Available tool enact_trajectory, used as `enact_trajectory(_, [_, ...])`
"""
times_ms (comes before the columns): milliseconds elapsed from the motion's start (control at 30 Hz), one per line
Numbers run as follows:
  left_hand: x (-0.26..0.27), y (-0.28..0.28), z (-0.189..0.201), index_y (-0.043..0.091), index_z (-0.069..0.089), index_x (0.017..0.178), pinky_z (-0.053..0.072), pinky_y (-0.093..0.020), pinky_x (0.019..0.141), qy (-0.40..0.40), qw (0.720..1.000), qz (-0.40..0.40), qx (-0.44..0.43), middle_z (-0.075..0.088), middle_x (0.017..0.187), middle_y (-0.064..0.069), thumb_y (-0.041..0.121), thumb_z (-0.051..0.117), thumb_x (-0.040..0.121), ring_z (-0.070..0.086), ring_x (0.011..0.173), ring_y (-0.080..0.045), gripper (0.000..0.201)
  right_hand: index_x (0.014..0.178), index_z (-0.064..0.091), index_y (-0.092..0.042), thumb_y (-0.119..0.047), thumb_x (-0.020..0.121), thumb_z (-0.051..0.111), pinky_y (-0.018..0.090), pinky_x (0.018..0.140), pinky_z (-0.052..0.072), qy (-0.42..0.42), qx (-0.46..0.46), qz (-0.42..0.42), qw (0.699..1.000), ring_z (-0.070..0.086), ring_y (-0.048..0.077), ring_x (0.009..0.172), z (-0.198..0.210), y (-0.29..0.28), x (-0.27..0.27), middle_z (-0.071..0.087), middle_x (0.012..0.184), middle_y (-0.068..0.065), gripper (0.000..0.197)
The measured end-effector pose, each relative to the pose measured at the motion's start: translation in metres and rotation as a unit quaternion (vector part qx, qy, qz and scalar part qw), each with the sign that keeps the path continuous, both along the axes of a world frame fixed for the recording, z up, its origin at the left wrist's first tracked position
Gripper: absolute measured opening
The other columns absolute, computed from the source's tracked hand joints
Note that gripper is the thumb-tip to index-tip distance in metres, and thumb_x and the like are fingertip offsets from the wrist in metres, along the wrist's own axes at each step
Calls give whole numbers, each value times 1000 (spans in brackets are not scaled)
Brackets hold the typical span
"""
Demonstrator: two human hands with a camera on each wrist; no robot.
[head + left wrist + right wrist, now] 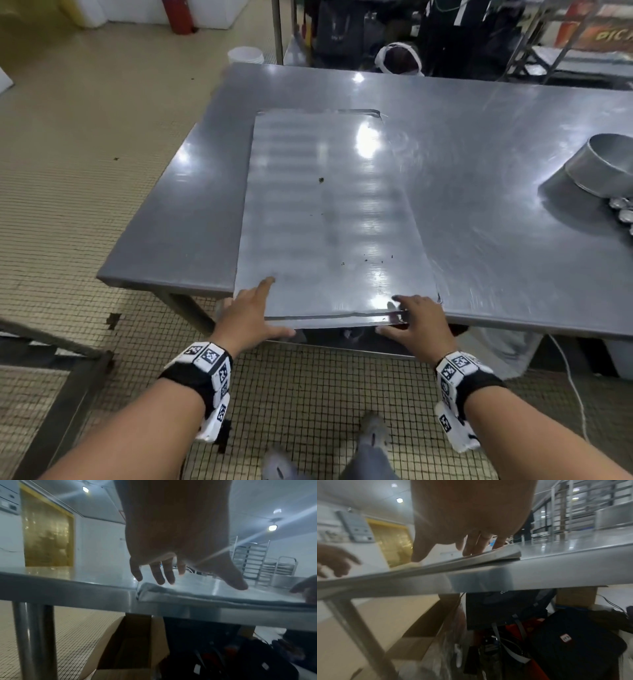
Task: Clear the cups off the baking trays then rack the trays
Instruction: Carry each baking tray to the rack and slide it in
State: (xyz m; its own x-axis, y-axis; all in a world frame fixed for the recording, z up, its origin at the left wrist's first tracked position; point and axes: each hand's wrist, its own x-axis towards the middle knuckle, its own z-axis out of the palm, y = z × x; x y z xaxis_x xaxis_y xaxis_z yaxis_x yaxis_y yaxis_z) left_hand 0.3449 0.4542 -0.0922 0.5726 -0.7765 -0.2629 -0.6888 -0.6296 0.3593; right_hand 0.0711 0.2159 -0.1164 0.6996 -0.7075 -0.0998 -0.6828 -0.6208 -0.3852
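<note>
The broad grey stainless-steel work table [479,164] fills most of the head view, standing on a floor of small beige tiles [68,171]. Lying flat on its near-left part is the large rectangular silver metal baking tray [325,212], its near edge jutting slightly past the table's front edge; it carries no cups, only a few dark crumbs [322,179] scattered on its shiny surface. At the table's right edge sits a round silver metal pan [606,164], seen from the side so its contents cannot be told, and just in front of it a few small shiny metal cups [621,205] are clustered, cut off by the frame. Under the table, the right wrist view shows a brown open cardboard box [419,628] and dark bags [573,642]; what the box holds cannot be made out. A tall metal tray rack [248,561] stands in the background of the left wrist view, several of its rails bare. The left hand [250,318] is at the tray's near-left corner with fingers straight and spread over the surface, thumb along the front rim, gripping nothing. The right hand [418,322] is at the near-right corner, fingers laid flat on top of the tray and thumb below the rim, likewise not clenched around it.
</note>
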Motion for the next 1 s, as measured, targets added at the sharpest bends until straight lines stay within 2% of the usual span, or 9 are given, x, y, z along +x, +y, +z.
enact_trajectory(167, [-9,10,-8,36,8,155,52,-45,95,-44,999,8,-23,60,87,10,71,73,72,60,82,-12,112,136,54,-30,-57,75,80,39,90,53,-24,51,-51,997,58,10,94,9,10,-1,61,92,-15,72])
enact_trajectory(300, [-9,24,-11,34,18,155,57,-36,85,-44,999,3,-23,56,74,14,71,73,71,57,69,-3,106,120,59,-32,-63,74,77,37,82,55,2,48,-55,997,60,8,91,12,23,-7,64,91,-15,59])
enact_trajectory(400, [-12,37,-10,35,34,150,53,-24,72,-3,999,2,-50,57,74,12,69,71,75,57,68,-2,90,113,58,-33,-70,77,68,34,76,56,32,28,-41,998,62,5,81,16,34,-12,65,81,-17,53])
enact_trajectory(467, [-11,48,-12,33,41,146,55,-26,71,28,995,34,-93,61,81,9,71,66,78,60,72,-4,81,115,56,-33,-73,81,61,34,74,57,30,30,-41,998,64,3,75,17,35,-17,67,78,-16,53])
enact_trajectory(567, [-3,59,-23,25,46,143,54,-43,94,10,979,143,-145,55,127,-3,64,66,84,58,113,-19,73,127,55,-26,-68,86,59,40,85,56,-24,14,-125,992,63,14,99,15,25,-28,68,112,-1,59])
enact_trajectory(633, [3,59,-29,22,47,140,49,-47,101,76,959,228,-148,48,138,-5,53,70,86,53,123,-26,66,140,47,-21,-61,88,61,48,99,49,-21,27,-185,982,54,28,122,11,17,-35,54,136,11,67])
enact_trajectory(767, [7,53,-36,21,56,131,53,-45,97,295,886,300,-195,68,119,6,39,75,88,66,112,-22,51,157,22,-15,-50,94,61,51,112,39,-9,133,-214,968,43,37,139,0,12,-36,40,156,16,82])
enact_trajectory(900, [11,50,-42,22,53,132,54,-45,97,303,888,296,-181,68,119,7,42,78,83,66,110,-19,58,159,17,-19,-52,92,65,50,109,40,-25,187,-248,950,45,38,137,1,13,-42,43,154,17,89])
enact_trajectory(1000, [8,47,-39,21,50,130,53,-43,96,289,899,282,-168,65,120,6,40,78,84,63,111,-20,57,151,36,-20,-53,88,69,48,103,48,-50,188,-240,951,57,32,125,-2,18,-52,59,140,10,79])
